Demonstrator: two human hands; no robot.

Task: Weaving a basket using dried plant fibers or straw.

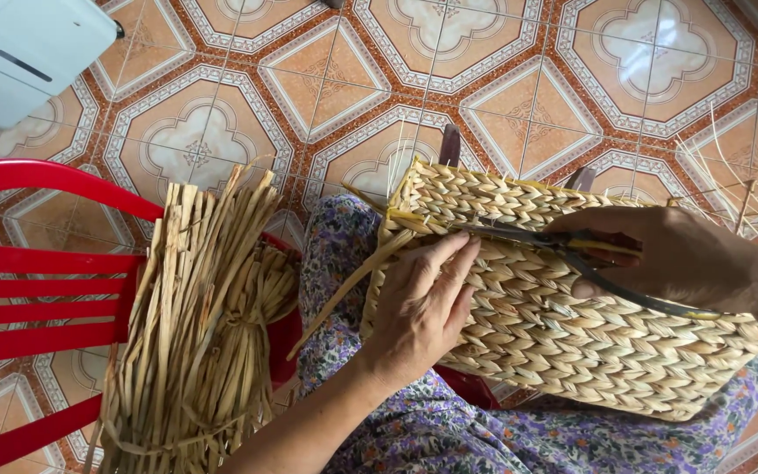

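- Left hand (423, 307) lies flat, fingers spread, on the woven basket (554, 325).
- Right hand (660, 254), at 3 o'clock, grips scissors (537, 237).
- Straw bundle (203, 325) lies at 9 o'clock.

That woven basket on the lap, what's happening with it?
A person sits with a woven straw basket across their lap. The left hand lies flat on its side and steadies it, while the right hand holds scissors with the blades pointing at the basket's upper corner, where loose strands stick out. A bundle of dried straw rests on a red plastic chair alongside.
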